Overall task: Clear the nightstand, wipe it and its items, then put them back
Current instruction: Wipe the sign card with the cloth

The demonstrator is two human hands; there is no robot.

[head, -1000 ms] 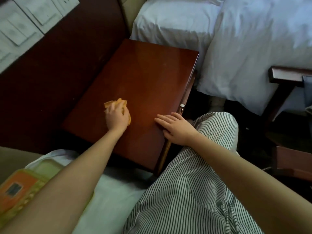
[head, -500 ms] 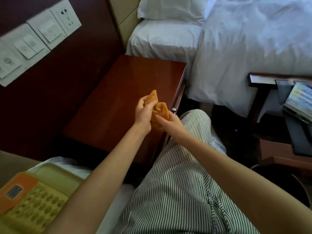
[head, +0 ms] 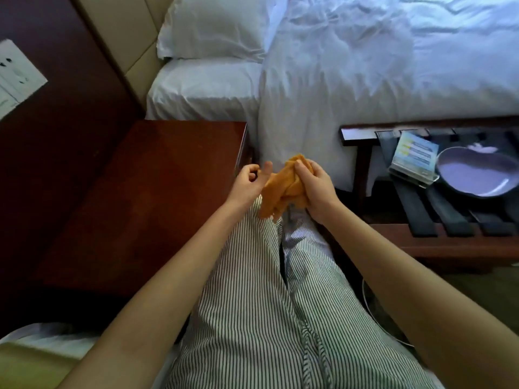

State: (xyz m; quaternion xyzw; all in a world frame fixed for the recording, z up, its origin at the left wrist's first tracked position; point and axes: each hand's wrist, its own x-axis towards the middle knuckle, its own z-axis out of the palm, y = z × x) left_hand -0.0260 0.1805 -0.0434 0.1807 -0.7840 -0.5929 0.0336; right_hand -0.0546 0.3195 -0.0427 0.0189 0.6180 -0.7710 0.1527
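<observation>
Currently, entries as held and placed:

Cloth [head: 282, 189], orange, bunched. It is held above my lap, just off the nightstand's front corner, between my two hands. I judge it is kept off the wood so I can regather it to a fresh fold before more wiping.

Right hand [head: 316, 189]. The fingers are curled tight round the cloth's upper bunch. This hand carries the cloth, and the loose end hangs down toward my striped trousers [head: 266, 276].

Left hand [head: 245, 183]. The fingers are loosely curled and the thumb is raised against the cloth's near edge. Whether it pinches a corner or merely touches, I cannot tell.

Nightstand [head: 157, 197], dark red wood with a glossy top. It stands to my left, set between the dark wall panel and the bed [head: 365, 80].

Luggage rack [head: 438, 234], to my right, beside the bed. It bears a purple dish [head: 477, 178] and a clear card stand [head: 415, 161], just beside each other and seemingly touching. I take these for the nightstand's things, parked here to free the top. They sit nearer my right hand, which probably explains why that hand has the cloth.

Step, as judged: between the top and its items. Dish and card stand are not yet back.
</observation>
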